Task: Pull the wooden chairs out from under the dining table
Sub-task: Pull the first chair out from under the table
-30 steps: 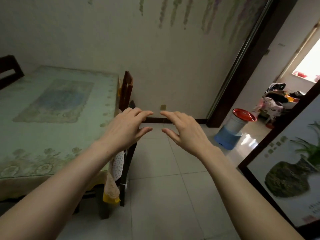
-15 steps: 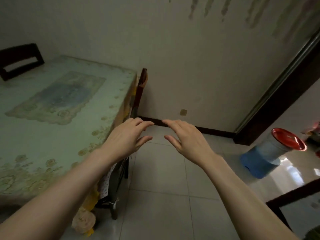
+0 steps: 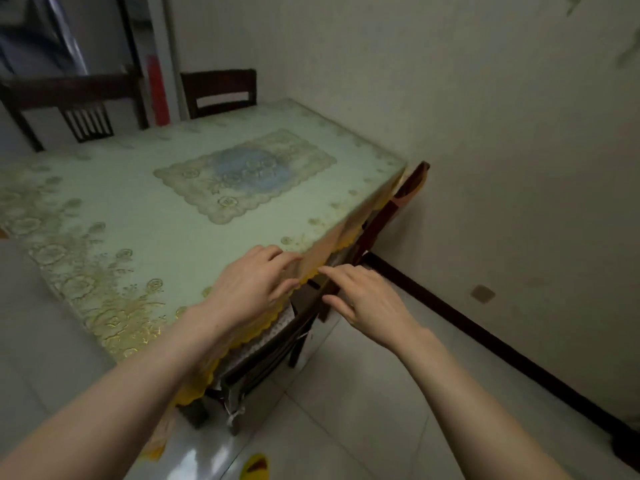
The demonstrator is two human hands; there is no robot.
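Observation:
A dining table [image 3: 145, 209] under a pale green flowered cloth fills the left and middle. Two dark wooden chairs stand tucked along its right side: a near one [image 3: 263, 362] with a patterned cushion, and a far one [image 3: 398, 206] by the wall. Two more chair backs, one left [image 3: 74, 98] and one right [image 3: 219, 92], rise at the table's far end. My left hand [image 3: 254, 289] hovers over the table's right edge, fingers spread and empty. My right hand [image 3: 367, 299] is just right of it above the near chair, fingers apart, holding nothing.
A cream wall [image 3: 502, 168] with a dark baseboard [image 3: 485, 337] runs close along the right. Pale floor tiles [image 3: 363, 403] lie between chair and wall. A yellow object [image 3: 255, 466] shows at the bottom edge. A doorway with a red strip [image 3: 156, 88] lies beyond the table.
My view has swung left and down, bringing the whole tabletop and the far chairs into sight. Both hands have come over the table's right edge, above the tucked near chair.

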